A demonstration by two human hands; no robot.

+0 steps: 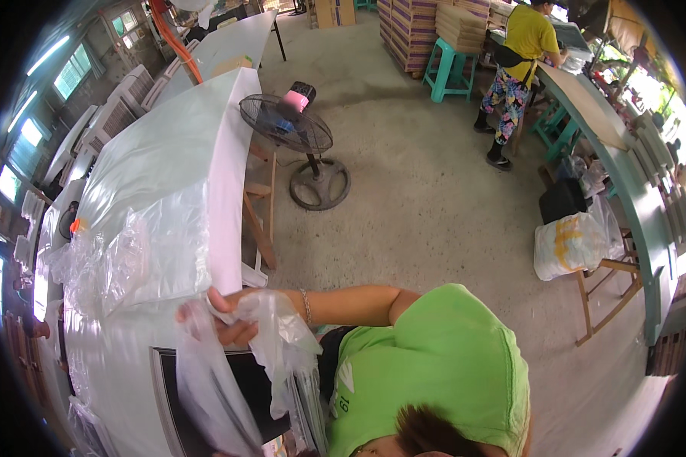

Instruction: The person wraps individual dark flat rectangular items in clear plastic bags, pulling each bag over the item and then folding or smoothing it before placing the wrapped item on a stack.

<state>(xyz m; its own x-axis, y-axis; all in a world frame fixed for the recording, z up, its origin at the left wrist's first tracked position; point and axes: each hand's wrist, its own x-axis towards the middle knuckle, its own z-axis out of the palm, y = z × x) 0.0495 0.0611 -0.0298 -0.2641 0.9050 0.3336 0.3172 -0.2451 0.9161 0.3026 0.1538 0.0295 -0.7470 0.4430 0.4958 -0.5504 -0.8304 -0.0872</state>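
My right hand (235, 326) reaches across to the table (129, 350) on the left, its thumb and fingers closed on a clear plastic bag (286, 343). The bag hangs from the hand in two loose folds, one blurred by motion. Under it lies a flat black panel (253, 377) with a silver-grey edge, partly hidden by the plastic. My left hand does not show. Beyond my right hand, crumpled clear plastic (110, 263) and a smooth plastic sheet (179, 236) lie on the white-covered table.
A black pedestal fan (312, 164) stands beside the table's wooden legs. Farther off, a person in a yellow top (527, 38) works at a long bench (594, 114). Stacked boxes (408, 34) and a teal stool (446, 72) stand at the back; a stuffed white sack (568, 247) is at right.
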